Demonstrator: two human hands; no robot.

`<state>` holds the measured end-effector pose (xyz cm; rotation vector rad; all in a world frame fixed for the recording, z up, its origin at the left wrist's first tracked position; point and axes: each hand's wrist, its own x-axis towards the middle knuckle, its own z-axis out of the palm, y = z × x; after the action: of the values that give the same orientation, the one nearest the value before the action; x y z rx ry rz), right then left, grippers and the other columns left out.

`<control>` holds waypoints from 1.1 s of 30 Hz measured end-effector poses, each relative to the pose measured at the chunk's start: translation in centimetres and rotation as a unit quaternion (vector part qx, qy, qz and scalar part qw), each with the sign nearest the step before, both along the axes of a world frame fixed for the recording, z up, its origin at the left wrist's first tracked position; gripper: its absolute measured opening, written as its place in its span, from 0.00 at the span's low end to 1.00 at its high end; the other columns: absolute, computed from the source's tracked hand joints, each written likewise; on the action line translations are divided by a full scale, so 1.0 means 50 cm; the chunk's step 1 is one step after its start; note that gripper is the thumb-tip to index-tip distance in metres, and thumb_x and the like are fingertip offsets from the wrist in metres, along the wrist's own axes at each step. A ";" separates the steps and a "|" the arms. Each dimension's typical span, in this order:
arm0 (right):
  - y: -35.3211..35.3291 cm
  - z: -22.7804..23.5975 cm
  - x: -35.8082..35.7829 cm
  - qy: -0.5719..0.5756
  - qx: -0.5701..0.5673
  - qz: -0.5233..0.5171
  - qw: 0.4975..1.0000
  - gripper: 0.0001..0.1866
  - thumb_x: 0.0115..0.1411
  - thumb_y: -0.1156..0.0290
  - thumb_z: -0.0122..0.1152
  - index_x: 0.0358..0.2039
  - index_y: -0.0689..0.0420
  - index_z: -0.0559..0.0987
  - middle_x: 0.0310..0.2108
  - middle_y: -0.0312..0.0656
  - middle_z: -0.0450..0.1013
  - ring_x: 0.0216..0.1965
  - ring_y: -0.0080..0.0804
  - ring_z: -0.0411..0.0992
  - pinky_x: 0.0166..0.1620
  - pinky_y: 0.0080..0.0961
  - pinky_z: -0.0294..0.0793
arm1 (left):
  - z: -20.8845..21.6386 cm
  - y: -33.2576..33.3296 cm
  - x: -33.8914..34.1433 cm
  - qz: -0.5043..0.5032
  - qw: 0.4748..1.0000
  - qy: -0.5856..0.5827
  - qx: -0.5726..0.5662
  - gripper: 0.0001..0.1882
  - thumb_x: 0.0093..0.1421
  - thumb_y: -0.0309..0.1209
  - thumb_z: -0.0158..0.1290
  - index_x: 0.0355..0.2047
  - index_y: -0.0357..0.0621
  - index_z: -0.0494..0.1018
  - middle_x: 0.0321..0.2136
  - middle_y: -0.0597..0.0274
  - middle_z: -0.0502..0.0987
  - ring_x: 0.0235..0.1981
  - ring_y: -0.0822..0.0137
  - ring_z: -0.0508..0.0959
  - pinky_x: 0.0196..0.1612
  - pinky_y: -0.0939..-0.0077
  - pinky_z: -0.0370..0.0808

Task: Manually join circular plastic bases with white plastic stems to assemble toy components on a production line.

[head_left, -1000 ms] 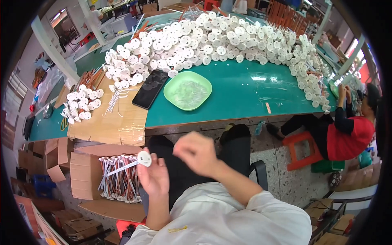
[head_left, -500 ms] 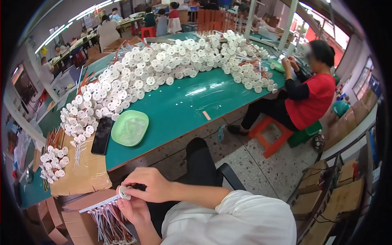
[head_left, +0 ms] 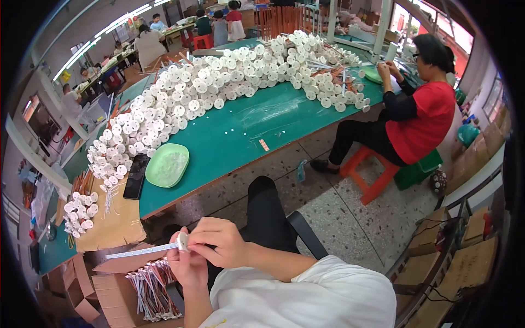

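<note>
Head view: low and left of the middle of the frame, I grip a white disc in my left hand, fingers and thumb closed about it, and its pale strip sticks out toward the left. My right hand comes in from the other side, fingers bent and tips touching the disc; whether they pinch it or only press, I cannot tell. Below the strip, at the lower left, a cardboard box holds a bundle of strips, white and reddish brown. Above my hands is the green table, with a light green tray of small clear bits, a black phone just beside it, and white cords on a cardboard sheet. A long pile of white discs curves across the upper middle; at the upper right sits a co-worker in red
</note>
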<state>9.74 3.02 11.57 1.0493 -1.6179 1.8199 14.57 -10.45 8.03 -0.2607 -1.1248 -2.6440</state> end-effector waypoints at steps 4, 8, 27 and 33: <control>-0.005 -0.005 0.024 0.039 -0.010 -0.058 0.997 0.06 0.48 0.78 0.66 0.28 0.61 0.79 0.25 0.42 0.74 0.26 0.37 0.72 0.29 0.28 0.72 | 0.007 -0.004 0.010 0.051 0.995 0.029 -0.085 0.24 0.56 0.29 0.61 0.51 0.31 0.69 0.51 0.49 0.74 0.50 0.62 0.74 0.56 0.66 0.68; -0.009 -0.037 0.019 -0.066 -0.087 0.119 0.987 0.08 0.56 0.72 0.63 0.35 0.61 0.79 0.33 0.42 0.77 0.30 0.31 0.74 0.34 0.25 0.73 | 0.064 0.008 0.035 0.075 0.983 0.086 -0.141 0.23 0.57 0.33 0.59 0.49 0.32 0.71 0.48 0.51 0.74 0.46 0.62 0.74 0.53 0.65 0.69; -0.249 -0.274 0.112 -0.224 0.285 0.634 0.683 0.16 0.64 0.60 0.56 0.42 0.60 0.76 0.35 0.37 0.75 0.36 0.21 0.70 0.42 0.21 0.69 | 0.123 0.208 0.062 -0.379 0.924 -0.050 -0.004 0.24 0.60 0.25 0.54 0.55 0.27 0.65 0.52 0.42 0.72 0.52 0.62 0.73 0.54 0.71 0.70; -0.233 -0.204 0.104 -0.234 0.286 0.609 0.701 0.13 0.62 0.62 0.57 0.38 0.59 0.76 0.32 0.42 0.76 0.32 0.25 0.73 0.37 0.24 0.71 | 0.078 0.218 0.060 -0.499 0.866 -0.024 0.011 0.22 0.62 0.22 0.52 0.56 0.33 0.65 0.51 0.57 0.72 0.55 0.69 0.70 0.58 0.73 0.66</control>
<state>14.96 -8.63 1.40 2.5794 -2.0340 2.5394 17.58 0.43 11.92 -1.0196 -1.1669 -3.5342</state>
